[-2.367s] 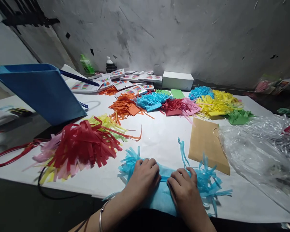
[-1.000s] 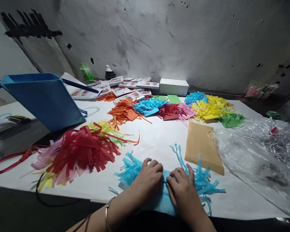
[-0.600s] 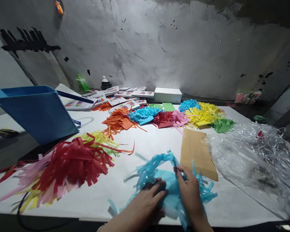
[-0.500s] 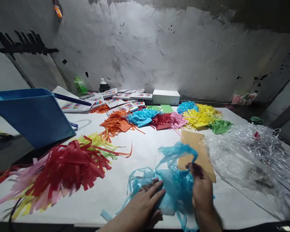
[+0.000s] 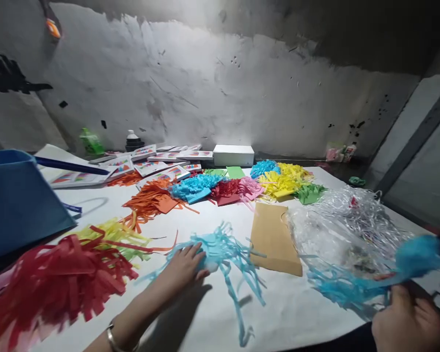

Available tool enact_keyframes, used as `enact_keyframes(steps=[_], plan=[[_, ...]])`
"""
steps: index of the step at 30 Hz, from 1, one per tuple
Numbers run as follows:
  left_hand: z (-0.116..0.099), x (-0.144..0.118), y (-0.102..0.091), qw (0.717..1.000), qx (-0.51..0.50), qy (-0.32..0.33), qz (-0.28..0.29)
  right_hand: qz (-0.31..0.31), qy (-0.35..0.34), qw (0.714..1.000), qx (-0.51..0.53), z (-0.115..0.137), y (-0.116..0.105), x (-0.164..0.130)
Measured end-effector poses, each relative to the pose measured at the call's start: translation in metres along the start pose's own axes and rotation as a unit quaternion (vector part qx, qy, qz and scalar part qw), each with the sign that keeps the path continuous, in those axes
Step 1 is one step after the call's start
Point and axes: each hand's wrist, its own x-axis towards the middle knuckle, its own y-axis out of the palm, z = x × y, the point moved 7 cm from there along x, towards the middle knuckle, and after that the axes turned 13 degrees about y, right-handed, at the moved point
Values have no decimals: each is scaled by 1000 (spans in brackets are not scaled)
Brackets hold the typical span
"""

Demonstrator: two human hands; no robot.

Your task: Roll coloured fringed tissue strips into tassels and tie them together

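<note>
Evidently, in the head view, the blue fringe (image 5: 214, 244) lies near the middle of the frame on the white table (image 5: 278, 318), its loose ends trailing towards the lower centre. The left hand (image 5: 185, 264), palm down with fingers spread and relaxed, rests on its left side, probably to steady the light strips. At the lower right, the right hand (image 5: 407, 320), blurred, appears to pinch another blue bundle (image 5: 346, 288) between thumb and fingers, perhaps held by one part so that the strands hang free; the exact grip cannot be told.

Right of centre, a brown card (image 5: 275, 239) lies flat, its right edge beside the clear plastic bag (image 5: 319, 239). At the left, red fringe (image 5: 73, 264) is heaped below the blue bag (image 5: 22, 200). Across the middle, yellow fringe (image 5: 275, 183) and orange fringe (image 5: 146, 198) lie in one row, apparently sorted by colour, with printed boxes (image 5: 165, 156) and a white box (image 5: 233, 155) behind them.
</note>
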Motion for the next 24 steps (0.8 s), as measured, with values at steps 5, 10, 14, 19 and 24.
enact_keyframes(steps=[5, 10, 14, 19, 24], plan=[[-104, -6, -69, 954, -274, 114, -45, 164, -255, 950, -70, 77, 29, -33], [-178, 9, -90, 899, -411, 116, -91, 172, -387, 903, -75, 153, 34, -66], [-193, 13, -38, 790, -610, 40, 59, 161, -397, 903, -45, 165, 23, -79], [-208, -9, -8, 624, -774, -15, 101, 204, -340, 917, 41, 161, 7, -86], [-220, -24, -9, 636, -771, 31, -7, 223, -132, 956, 138, 146, 4, -102]])
